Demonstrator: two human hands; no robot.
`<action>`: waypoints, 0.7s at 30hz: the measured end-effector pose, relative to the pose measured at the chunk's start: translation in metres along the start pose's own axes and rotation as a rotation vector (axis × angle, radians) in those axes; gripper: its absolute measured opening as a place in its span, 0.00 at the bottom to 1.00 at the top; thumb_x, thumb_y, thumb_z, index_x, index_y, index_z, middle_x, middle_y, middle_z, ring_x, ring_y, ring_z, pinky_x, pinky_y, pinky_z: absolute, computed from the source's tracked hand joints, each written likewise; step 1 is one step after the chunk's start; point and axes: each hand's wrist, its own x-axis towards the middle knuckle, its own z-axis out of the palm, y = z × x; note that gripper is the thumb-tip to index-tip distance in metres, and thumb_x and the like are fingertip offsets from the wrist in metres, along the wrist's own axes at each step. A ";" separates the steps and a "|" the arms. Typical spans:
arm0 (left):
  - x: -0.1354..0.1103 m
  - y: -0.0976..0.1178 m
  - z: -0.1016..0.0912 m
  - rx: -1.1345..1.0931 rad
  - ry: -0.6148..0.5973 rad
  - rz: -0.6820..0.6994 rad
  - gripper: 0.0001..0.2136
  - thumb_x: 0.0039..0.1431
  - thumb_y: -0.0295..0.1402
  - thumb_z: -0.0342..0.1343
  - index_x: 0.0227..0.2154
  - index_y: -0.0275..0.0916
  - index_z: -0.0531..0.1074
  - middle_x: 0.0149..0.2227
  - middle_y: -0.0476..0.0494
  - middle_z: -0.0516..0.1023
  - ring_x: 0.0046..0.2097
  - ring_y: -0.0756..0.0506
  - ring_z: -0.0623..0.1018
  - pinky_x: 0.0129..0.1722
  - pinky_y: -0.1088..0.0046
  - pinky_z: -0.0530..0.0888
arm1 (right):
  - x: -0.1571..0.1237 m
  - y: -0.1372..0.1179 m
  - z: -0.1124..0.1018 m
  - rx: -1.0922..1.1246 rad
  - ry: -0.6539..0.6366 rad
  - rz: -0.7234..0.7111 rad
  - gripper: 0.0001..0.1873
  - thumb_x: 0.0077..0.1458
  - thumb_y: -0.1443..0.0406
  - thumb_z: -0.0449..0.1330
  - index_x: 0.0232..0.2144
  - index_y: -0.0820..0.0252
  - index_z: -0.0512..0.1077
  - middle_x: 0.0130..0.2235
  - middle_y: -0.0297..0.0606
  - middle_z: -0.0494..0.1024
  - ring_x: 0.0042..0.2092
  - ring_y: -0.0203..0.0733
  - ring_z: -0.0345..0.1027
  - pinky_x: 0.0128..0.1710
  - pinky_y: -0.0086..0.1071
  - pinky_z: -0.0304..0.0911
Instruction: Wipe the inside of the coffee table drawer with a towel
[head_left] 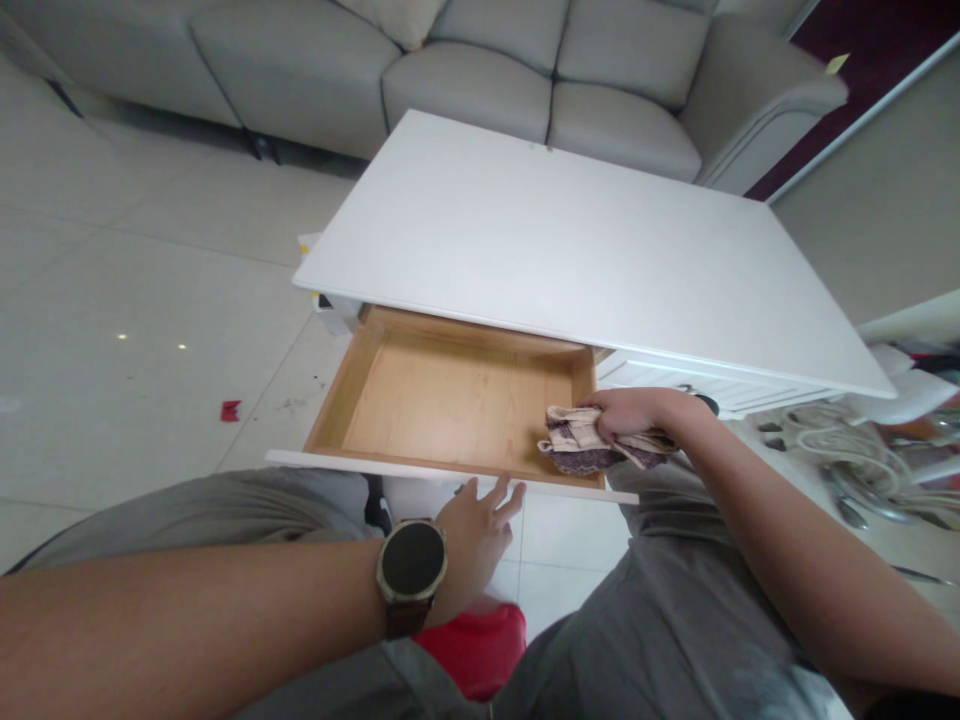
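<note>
A wooden drawer (442, 400) with a white front is pulled out from a white coffee table (570, 240), and no objects show inside it. My right hand (634, 412) grips a folded, patterned beige and dark cloth (581, 455) over the drawer's right end. My left hand (480, 530), with a watch (412, 558) on its wrist, is at the drawer's front panel. Its fingers are apart, with the tips at the panel's top edge, and nothing shows in them.
A grey sofa (480, 85) stands behind the table. Cables (847, 445) and other items lie on the floor at the right. A small red scrap (230, 411) lies on the tiles at the left. Something red (480, 650) sits below, between my legs.
</note>
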 end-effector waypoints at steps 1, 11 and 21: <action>0.000 0.000 0.000 0.000 0.004 0.001 0.13 0.70 0.30 0.53 0.42 0.44 0.85 0.71 0.44 0.68 0.69 0.38 0.69 0.57 0.55 0.73 | 0.000 0.000 0.000 -0.001 -0.003 0.000 0.44 0.35 0.67 0.61 0.60 0.57 0.73 0.54 0.47 0.81 0.51 0.56 0.77 0.42 0.38 0.70; 0.001 0.000 -0.005 0.033 -0.030 0.013 0.14 0.71 0.29 0.51 0.42 0.43 0.84 0.70 0.44 0.69 0.69 0.38 0.70 0.56 0.57 0.74 | 0.002 0.003 0.001 0.004 -0.002 -0.010 0.45 0.35 0.67 0.61 0.61 0.57 0.72 0.55 0.48 0.80 0.52 0.57 0.76 0.43 0.39 0.69; 0.000 0.000 -0.006 0.012 0.019 0.005 0.13 0.71 0.29 0.53 0.41 0.43 0.84 0.69 0.44 0.70 0.68 0.39 0.71 0.56 0.57 0.74 | 0.001 0.002 0.001 0.004 0.001 -0.010 0.42 0.35 0.67 0.61 0.58 0.59 0.74 0.52 0.49 0.81 0.49 0.57 0.77 0.40 0.39 0.69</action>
